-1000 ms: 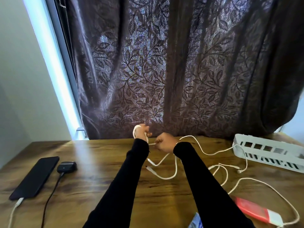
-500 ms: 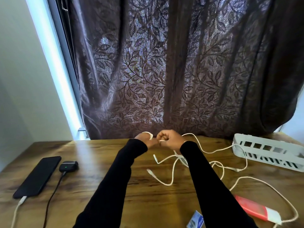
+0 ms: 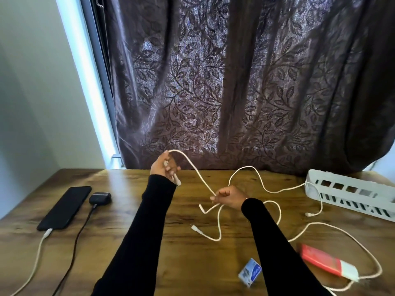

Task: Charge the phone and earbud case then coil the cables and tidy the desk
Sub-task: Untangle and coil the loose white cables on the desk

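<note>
A white cable (image 3: 193, 166) arches through the air between my hands. My left hand (image 3: 163, 168) is raised above the desk and grips one end of it, with the plug sticking out below the fingers. My right hand (image 3: 228, 196) is lower, pinching the same cable further along. Loose white cables (image 3: 215, 236) trail over the wooden desk (image 3: 149, 263). At the left lie a black phone (image 3: 65, 207) with a white cable plugged in and a dark earbud case (image 3: 100, 198) with a black cable plugged in.
A white slotted tray (image 3: 350, 194) stands at the back right. A red and white power bank (image 3: 327, 261) lies at the front right with a cable attached. A small blue and white box (image 3: 250, 272) rests near the front edge. A dark patterned curtain (image 3: 235, 82) hangs behind.
My hands, which were close together at the desk's back, have pulled apart. The left hand rose and moved left, the right dropped and moved right, stretching the white cable between them.
</note>
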